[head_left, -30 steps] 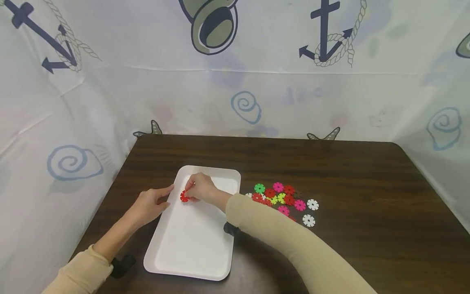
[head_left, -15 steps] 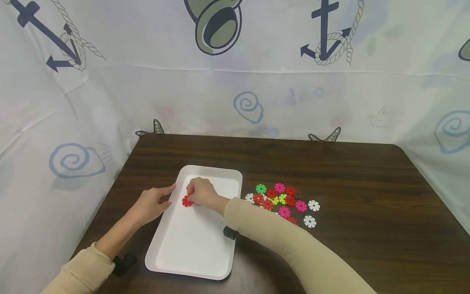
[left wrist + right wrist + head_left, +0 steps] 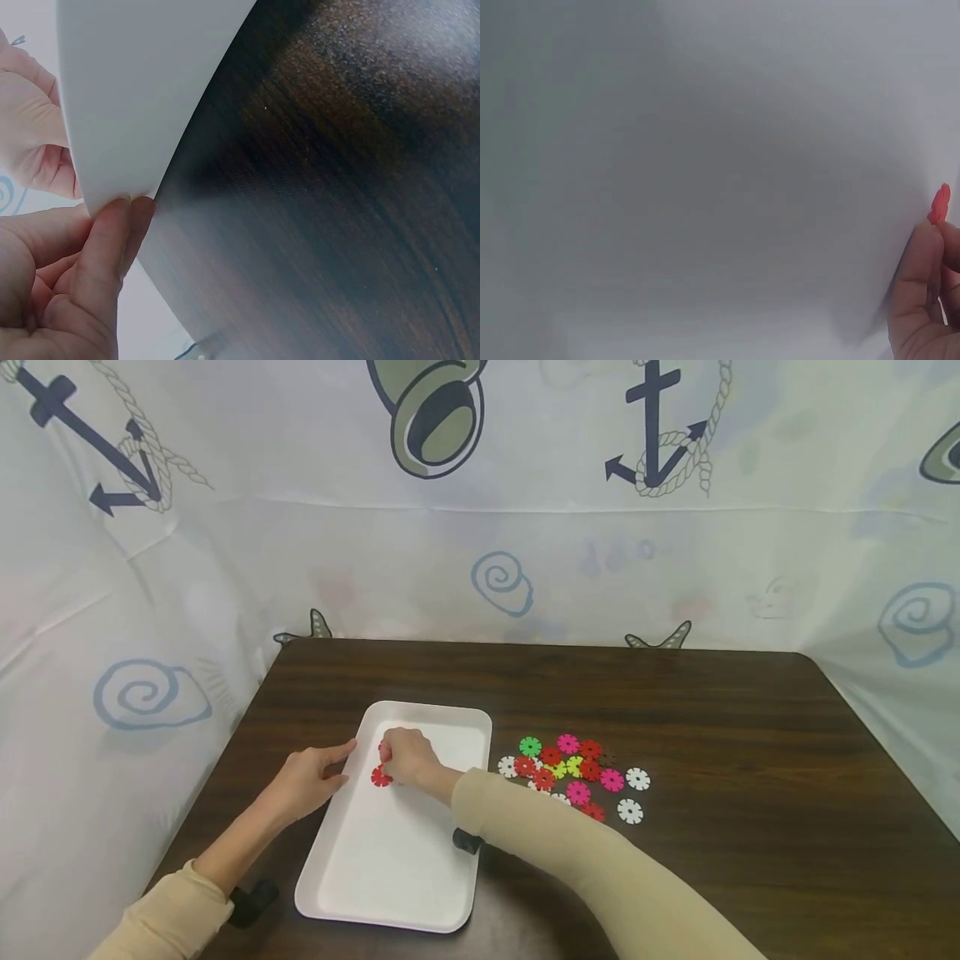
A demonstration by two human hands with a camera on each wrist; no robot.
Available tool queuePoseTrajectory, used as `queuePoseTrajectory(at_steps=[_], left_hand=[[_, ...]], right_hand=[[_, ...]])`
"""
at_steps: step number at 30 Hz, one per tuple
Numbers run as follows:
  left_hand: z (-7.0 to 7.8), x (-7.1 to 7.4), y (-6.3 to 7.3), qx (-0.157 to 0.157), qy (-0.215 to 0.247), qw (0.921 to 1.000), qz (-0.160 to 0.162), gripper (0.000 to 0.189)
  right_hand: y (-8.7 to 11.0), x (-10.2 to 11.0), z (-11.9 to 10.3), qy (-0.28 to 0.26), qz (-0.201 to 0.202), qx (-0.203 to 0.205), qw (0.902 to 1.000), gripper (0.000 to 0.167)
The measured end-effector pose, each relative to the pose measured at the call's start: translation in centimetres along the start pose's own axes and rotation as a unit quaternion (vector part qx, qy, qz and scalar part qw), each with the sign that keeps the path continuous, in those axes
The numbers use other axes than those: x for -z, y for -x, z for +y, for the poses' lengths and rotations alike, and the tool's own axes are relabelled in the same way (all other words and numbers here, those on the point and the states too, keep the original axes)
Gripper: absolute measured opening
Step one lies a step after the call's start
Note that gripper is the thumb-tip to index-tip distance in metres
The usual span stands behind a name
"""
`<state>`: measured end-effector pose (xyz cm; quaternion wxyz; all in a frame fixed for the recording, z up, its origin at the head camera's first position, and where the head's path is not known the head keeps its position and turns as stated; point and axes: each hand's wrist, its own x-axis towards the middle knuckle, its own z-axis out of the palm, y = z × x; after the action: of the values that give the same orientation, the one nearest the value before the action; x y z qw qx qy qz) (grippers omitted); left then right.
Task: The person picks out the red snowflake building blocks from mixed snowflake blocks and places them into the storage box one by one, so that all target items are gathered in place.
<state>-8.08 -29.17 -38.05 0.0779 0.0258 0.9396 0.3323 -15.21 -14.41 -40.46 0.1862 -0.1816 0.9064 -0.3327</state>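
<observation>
Head view: The tray point(image 3: 390, 860) is set lengthwise on the table point(image 3: 750, 760). Its left edge is held by the left hand point(image 3: 300, 785), with index finger and thumb spread along it. The right hand point(image 3: 408, 756) is placed over the tray's far left part. A red disc point(image 3: 381, 777) is seen in the tray beside its fingers; more red is shown just beyond, but is mostly covered by the hand, so no count can be confirmed. A pile point(image 3: 551, 757) of red, pink, yellow, green and white discs is spread on the table, right of the tray. An early stage is judged: only red is seen in the tray, and most discs, several reds included, are found outside it.

Left wrist view: The tray's edge is met by thumb and fingertips; no disc is seen there.

Right wrist view: A red piece point(image 3: 940, 204), nearly edge-on, is pinched between the fingertips. Whether it is touching the tray, or is the disc noted above, cannot be determined.
</observation>
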Motion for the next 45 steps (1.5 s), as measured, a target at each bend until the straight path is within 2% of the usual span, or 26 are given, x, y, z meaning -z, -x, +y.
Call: queuePoseTrajectory(at_steps=[5, 8, 12, 16, 19, 30, 45], left_hand=[[0.1, -0.1, 0.0, 0.0, 0.007, 1.0, -0.001, 0.053], [0.1, -0.2, 0.0, 0.0, 0.006, 1.0, -0.002, 0.053], [-0.1, 0.0, 0.0, -0.004, -0.001, 1.0, 0.0, 0.052], [-0.1, 0.2, -0.1, -0.006, -0.009, 0.9999, 0.001, 0.052], [0.1, 0.1, -0.1, -0.001, -0.012, 0.9999, 0.001, 0.053], [0.4, -0.2, 0.1, 0.015, 0.0, 0.9998, 0.01, 0.058], [0.3, -0.1, 0.2, 0.023, -0.006, 0.9997, 0.004, 0.058]], right_hand=[[0.2, 0.1, 0.0, 0.014, 0.006, 0.007, 0.9999, 0.014], [0.3, 0.5, -0.3, -0.005, 0.008, -0.006, 0.9999, 0.014], [0.7, 1.6, -1.0, -0.079, 0.0, -0.025, 0.9966, 0.01], [1.3, 3.3, -1.5, -0.163, -0.009, -0.03, 0.9861, 0.008], [2.1, 5.0, -1.1, -0.203, -0.01, -0.022, 0.9789, 0.009], [4.4, 10.6, 3.8, -0.26, -0.003, -0.002, 0.9657, 0.014], [7.4, 13.9, 8.7, -0.264, 0.018, 0.003, 0.9645, 0.017]])
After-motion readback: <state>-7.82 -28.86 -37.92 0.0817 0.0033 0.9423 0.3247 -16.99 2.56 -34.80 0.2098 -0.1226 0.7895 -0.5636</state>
